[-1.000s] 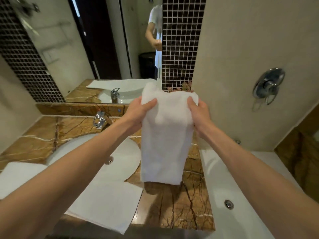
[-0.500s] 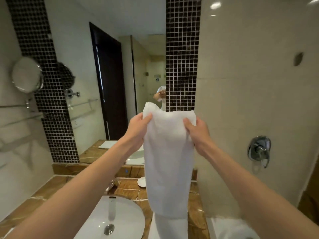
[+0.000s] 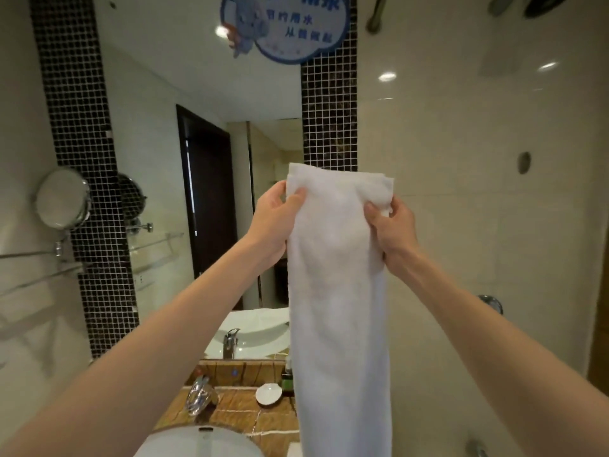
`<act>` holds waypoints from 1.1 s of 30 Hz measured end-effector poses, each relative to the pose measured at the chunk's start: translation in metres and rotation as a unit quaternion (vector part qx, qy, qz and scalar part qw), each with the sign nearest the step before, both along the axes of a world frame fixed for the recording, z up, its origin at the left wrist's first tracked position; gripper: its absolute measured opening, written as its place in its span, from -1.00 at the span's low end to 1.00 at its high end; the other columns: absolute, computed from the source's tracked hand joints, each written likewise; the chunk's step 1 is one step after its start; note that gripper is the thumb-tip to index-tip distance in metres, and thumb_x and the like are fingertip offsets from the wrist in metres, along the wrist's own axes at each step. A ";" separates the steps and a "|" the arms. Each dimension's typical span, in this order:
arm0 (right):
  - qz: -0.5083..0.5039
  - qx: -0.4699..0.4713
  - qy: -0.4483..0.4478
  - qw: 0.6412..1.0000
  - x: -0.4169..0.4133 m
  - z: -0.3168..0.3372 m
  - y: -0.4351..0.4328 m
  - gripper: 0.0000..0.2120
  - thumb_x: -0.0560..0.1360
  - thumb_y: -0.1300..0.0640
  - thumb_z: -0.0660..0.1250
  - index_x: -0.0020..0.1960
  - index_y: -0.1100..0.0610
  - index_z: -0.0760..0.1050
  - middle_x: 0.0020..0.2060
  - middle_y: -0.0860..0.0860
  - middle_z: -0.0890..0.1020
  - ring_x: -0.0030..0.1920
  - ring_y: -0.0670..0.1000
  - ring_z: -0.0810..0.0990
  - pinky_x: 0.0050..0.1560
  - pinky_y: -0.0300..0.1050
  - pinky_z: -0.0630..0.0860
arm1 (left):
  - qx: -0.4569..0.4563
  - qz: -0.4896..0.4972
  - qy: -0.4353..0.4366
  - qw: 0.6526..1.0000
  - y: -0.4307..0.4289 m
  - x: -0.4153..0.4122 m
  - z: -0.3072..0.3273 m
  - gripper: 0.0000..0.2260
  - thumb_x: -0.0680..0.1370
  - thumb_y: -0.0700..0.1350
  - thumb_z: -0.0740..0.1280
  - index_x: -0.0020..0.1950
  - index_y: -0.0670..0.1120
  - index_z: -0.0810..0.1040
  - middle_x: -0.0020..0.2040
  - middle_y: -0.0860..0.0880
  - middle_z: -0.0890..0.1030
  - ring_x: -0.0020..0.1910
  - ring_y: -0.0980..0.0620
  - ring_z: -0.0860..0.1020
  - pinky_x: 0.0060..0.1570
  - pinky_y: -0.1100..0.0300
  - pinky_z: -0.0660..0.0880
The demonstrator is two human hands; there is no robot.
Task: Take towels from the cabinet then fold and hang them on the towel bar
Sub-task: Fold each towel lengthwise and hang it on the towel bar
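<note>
You hold the white folded terry towel (image 3: 336, 291) up high, its long axis vertical, its tail hanging past the right end of the brown marble counter (image 3: 237, 413). Your left hand (image 3: 273, 222) pinches the top left corner and your right hand (image 3: 392, 229) the top right, level with each other.

Open air to either side of the hanging towel (image 3: 339, 291), tiled wall (image 3: 478, 225) close on the right, round mirror (image 3: 62, 199) and glass shelf (image 3: 29, 255) jutting out on the left, faucet (image 3: 199, 399), shell dish (image 3: 268, 393) and small bottle (image 3: 287, 384) crowding the counter (image 3: 244, 420) below
</note>
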State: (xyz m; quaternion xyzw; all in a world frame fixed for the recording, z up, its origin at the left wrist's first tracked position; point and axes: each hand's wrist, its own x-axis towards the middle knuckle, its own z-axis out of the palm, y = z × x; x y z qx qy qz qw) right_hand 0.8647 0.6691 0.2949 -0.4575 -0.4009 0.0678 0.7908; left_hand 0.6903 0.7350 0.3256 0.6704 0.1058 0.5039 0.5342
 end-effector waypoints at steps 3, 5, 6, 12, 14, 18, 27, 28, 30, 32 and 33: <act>0.012 -0.001 -0.005 1.000 0.004 0.002 -0.001 -0.83 0.51 0.26 0.34 0.07 0.08 0.51 -0.09 -0.03 0.66 -0.14 -0.08 0.63 -0.03 -0.13 0.58 | 0.017 0.009 -0.001 1.000 -0.008 0.002 0.003 -0.78 0.61 -0.12 0.24 0.23 -0.12 0.50 0.10 -0.05 0.63 0.05 -0.01 0.64 0.02 0.07 0.60; 0.028 -0.010 0.000 1.000 0.003 -0.004 0.003 -0.83 0.52 0.26 0.33 0.04 0.04 0.51 -0.08 -0.03 0.66 -0.14 -0.07 0.63 -0.06 -0.15 0.59 | 0.025 0.034 0.010 0.999 -0.007 0.001 -0.002 -0.79 0.60 -0.10 0.26 0.21 -0.11 0.50 0.09 -0.05 0.63 0.04 -0.02 0.64 0.02 0.05 0.60; 0.038 -0.019 0.005 0.999 0.002 -0.009 0.006 -0.83 0.52 0.25 0.33 0.04 0.03 0.51 -0.07 -0.03 0.66 -0.12 -0.07 0.64 -0.07 -0.16 0.58 | 0.028 0.051 0.021 0.998 -0.005 0.000 -0.005 -0.80 0.60 -0.09 0.26 0.19 -0.10 0.51 0.07 -0.05 0.63 0.04 -0.03 0.63 0.03 0.03 0.60; 0.093 -0.088 0.012 0.992 -0.017 -0.040 0.037 -0.87 0.55 0.15 0.31 0.09 0.01 0.50 -0.03 -0.02 0.65 -0.07 0.00 0.64 -0.16 -0.14 0.55 | 0.022 0.145 0.073 0.986 0.015 -0.025 -0.033 -0.87 0.61 -0.06 0.23 0.04 -0.08 0.51 -0.01 -0.10 0.61 -0.06 -0.06 0.61 -0.17 0.08 0.57; 0.120 -0.115 -0.001 0.986 -0.028 -0.049 0.046 -0.86 0.57 0.08 0.28 0.12 0.05 0.50 -0.03 0.00 0.65 -0.09 0.02 0.65 -0.20 -0.11 0.58 | 0.016 0.170 0.087 0.981 0.022 -0.040 -0.045 -0.82 0.61 -0.06 0.22 0.08 -0.14 0.51 -0.01 -0.15 0.60 -0.10 -0.07 0.59 -0.23 0.11 0.52; 0.181 -0.140 -0.012 0.973 -0.056 -0.070 0.067 -0.87 0.60 0.04 0.22 0.04 0.06 0.51 -0.11 -0.02 0.66 -0.18 -0.04 0.67 -0.25 -0.13 0.61 | -0.017 0.207 0.109 0.972 0.035 -0.079 -0.072 -0.79 0.62 -0.07 0.19 0.13 -0.18 0.48 -0.04 -0.15 0.60 -0.13 -0.07 0.60 -0.28 0.09 0.53; 0.240 -0.182 -0.065 0.951 -0.135 -0.109 0.128 -0.94 0.58 0.08 0.27 0.00 0.02 0.52 -0.01 0.08 0.65 -0.02 0.10 0.65 -0.02 0.05 0.64 | -0.060 0.288 0.125 0.947 0.051 -0.169 -0.120 -0.86 0.64 -0.12 0.17 0.13 -0.11 0.45 0.02 -0.13 0.61 -0.12 -0.08 0.64 -0.16 -0.13 0.61; 0.248 -0.186 -0.067 0.948 -0.143 -0.110 0.133 -0.95 0.57 0.08 0.29 0.01 0.03 0.51 -0.02 0.07 0.64 -0.03 0.08 0.65 -0.07 0.01 0.64 | -0.054 0.304 0.125 0.943 0.053 -0.178 -0.124 -0.87 0.64 -0.12 0.17 0.12 -0.11 0.45 -0.01 -0.12 0.60 -0.19 -0.01 0.63 -0.29 -0.04 0.63; 0.261 -0.193 -0.072 0.943 -0.160 -0.114 0.145 -0.94 0.56 0.07 0.31 0.01 0.04 0.49 -0.06 0.03 0.63 -0.08 0.03 0.65 -0.19 -0.09 0.62 | -0.048 0.332 0.121 0.934 0.057 -0.194 -0.130 -0.91 0.64 -0.12 0.16 0.07 -0.06 0.45 -0.03 -0.08 0.59 -0.23 0.05 0.62 -0.40 0.11 0.59; 0.275 -0.194 -0.071 0.939 -0.176 -0.119 0.157 -0.93 0.55 0.07 0.32 0.01 0.05 0.48 -0.05 0.05 0.63 -0.08 0.03 0.64 -0.17 -0.10 0.61 | -0.058 0.346 0.113 0.930 0.062 -0.209 -0.134 -0.91 0.64 -0.12 0.17 0.01 -0.01 0.45 -0.03 -0.07 0.60 -0.16 0.00 0.63 -0.31 0.08 0.61; 0.283 -0.195 -0.069 0.937 -0.185 -0.122 0.163 -0.91 0.54 0.08 0.33 0.01 0.06 0.49 -0.02 0.07 0.63 -0.06 0.05 0.64 -0.12 -0.06 0.62 | -0.064 0.352 0.110 0.927 0.064 -0.216 -0.137 -0.91 0.64 -0.12 0.16 0.00 -0.01 0.45 -0.03 -0.07 0.60 -0.16 -0.01 0.63 -0.31 0.07 0.60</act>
